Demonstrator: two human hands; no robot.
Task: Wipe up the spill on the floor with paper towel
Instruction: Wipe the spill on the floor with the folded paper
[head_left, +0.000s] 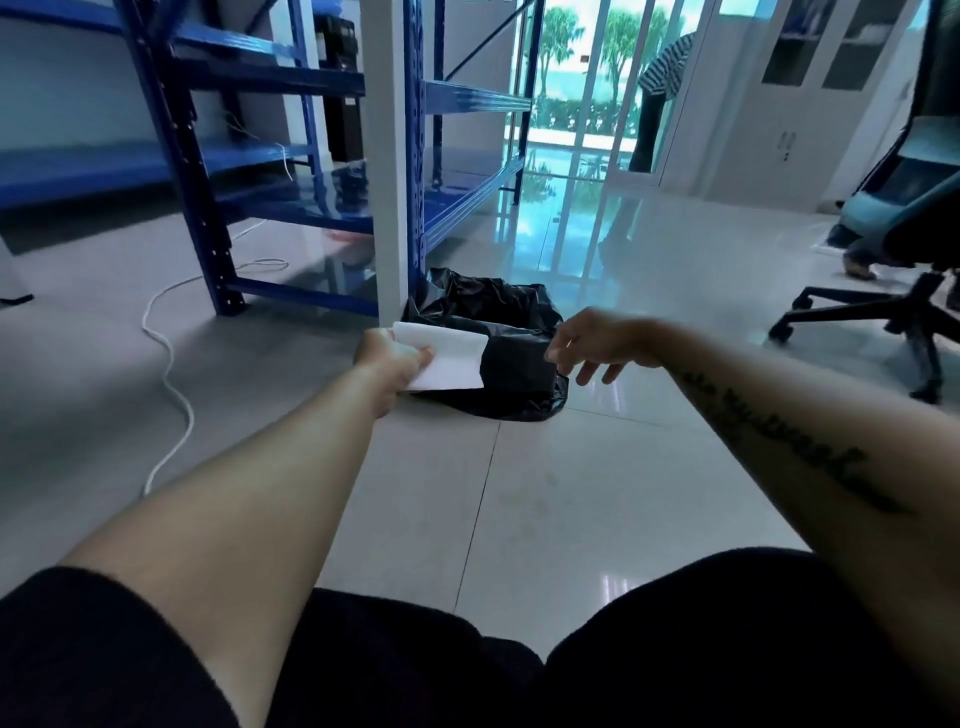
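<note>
My left hand (389, 361) is stretched forward and grips a folded white paper towel (451, 361). The towel hangs in front of a small bin lined with a black bag (493, 312) that stands on the floor. My right hand (597, 345) hovers at the bin's right side, fingers spread and holding nothing. On the pale floor tiles (571, 499) between my knees and the bin lies a faint smeared patch; I cannot tell whether it is wet.
Blue metal shelving (208, 171) and a white post (387, 156) rise just behind the bin. A white cable (169, 374) snakes over the floor at left. An office chair (893, 291) stands at right. A person (657, 98) stands by the far glass doors.
</note>
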